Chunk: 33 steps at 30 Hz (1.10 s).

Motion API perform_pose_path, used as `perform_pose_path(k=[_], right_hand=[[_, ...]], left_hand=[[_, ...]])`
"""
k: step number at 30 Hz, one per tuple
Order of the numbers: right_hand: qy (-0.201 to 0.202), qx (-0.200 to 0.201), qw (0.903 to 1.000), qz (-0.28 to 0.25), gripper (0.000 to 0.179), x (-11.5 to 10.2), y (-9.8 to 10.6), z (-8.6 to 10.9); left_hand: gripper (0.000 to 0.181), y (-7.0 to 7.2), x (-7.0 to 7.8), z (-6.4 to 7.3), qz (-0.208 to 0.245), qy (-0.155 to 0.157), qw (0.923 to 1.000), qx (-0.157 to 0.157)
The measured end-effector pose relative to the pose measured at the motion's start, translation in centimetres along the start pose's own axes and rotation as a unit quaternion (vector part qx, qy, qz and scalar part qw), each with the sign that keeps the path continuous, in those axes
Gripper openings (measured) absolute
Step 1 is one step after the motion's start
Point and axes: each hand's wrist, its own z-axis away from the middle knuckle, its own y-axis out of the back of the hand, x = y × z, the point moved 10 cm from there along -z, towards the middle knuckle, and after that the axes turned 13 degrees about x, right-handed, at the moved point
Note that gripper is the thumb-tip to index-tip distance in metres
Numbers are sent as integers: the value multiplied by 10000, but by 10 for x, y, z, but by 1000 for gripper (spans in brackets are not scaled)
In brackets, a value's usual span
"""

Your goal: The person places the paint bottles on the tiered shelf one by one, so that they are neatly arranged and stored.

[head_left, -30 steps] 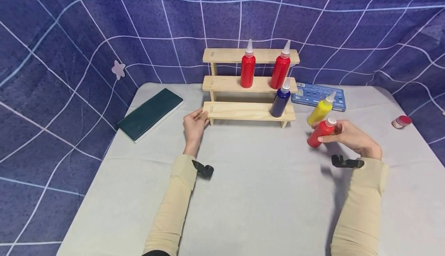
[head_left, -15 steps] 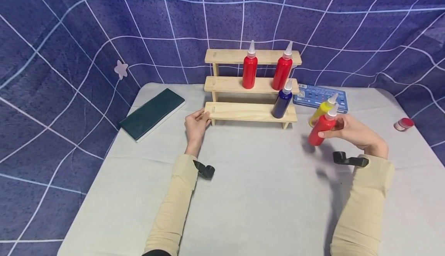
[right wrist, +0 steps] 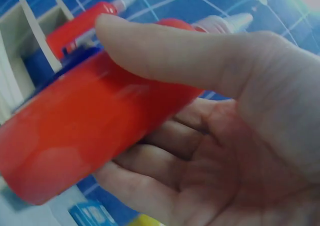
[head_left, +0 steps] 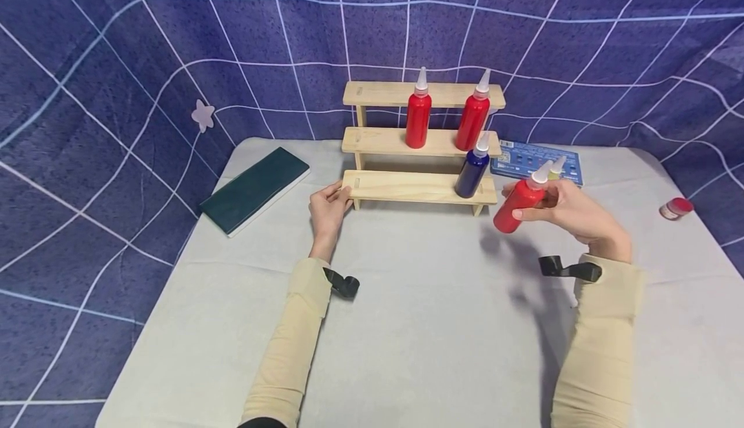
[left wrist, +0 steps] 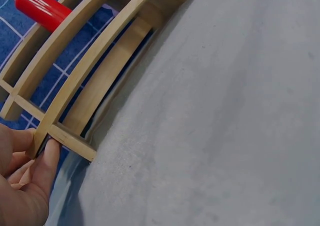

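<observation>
My right hand (head_left: 572, 212) grips a red squeeze bottle (head_left: 516, 207) with a white pointed nozzle, tilted and raised over the table; in the right wrist view the thumb lies across the red bottle (right wrist: 95, 121). At the shelf's left end my left hand (head_left: 328, 212) pinches the lowest board of the three-tier wooden shelf (head_left: 401, 186), and the left wrist view has its fingers around that board end. Two red bottles stand on the middle tier, the left one (head_left: 418, 120) and the right one (head_left: 473, 121). A dark blue bottle (head_left: 472, 173) stands on the lowest tier's right side.
Behind my right hand a yellow bottle (head_left: 556, 168) is mostly hidden. A blue flat box (head_left: 526, 159) lies right of the shelf, and a small red-lidded jar (head_left: 676, 208) is farther right. At the left lies a dark green box (head_left: 256, 190). A blue curtain (head_left: 290, 34) hangs behind.
The red bottle in my right hand has risen and moved left toward the shelf, now covering most of the yellow bottle. My left hand stays on the shelf end.
</observation>
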Motion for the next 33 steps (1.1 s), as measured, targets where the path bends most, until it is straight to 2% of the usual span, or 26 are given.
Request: perform_pose_path(k=[6, 9, 13, 19, 27, 33], right_hand=[[131, 192, 9989, -406, 32, -11, -12, -10], [54, 278, 9985, -470, 33, -14, -17, -13], [-183, 451, 9986, -201, 39, -16, -24, -17], [-305, 501, 9981, 192, 44, -25, -37, -21], [-101, 550, 9984, 110, 39, -41, -59, -28], [-66, 601, 9981, 107, 37, -43, -77, -38]], left_hand=[[35, 1, 0, -1, -33, -3, 10000, 32], [35, 1, 0, -1, -93, -7, 9999, 44], [35, 2, 0, -2, -144, -5, 9999, 56], [35, 1, 2, -2, -136, 21, 9999, 50], [35, 1, 2, -1, -114, 88, 9999, 32], [35, 0, -1, -2, -89, 106, 9999, 15]])
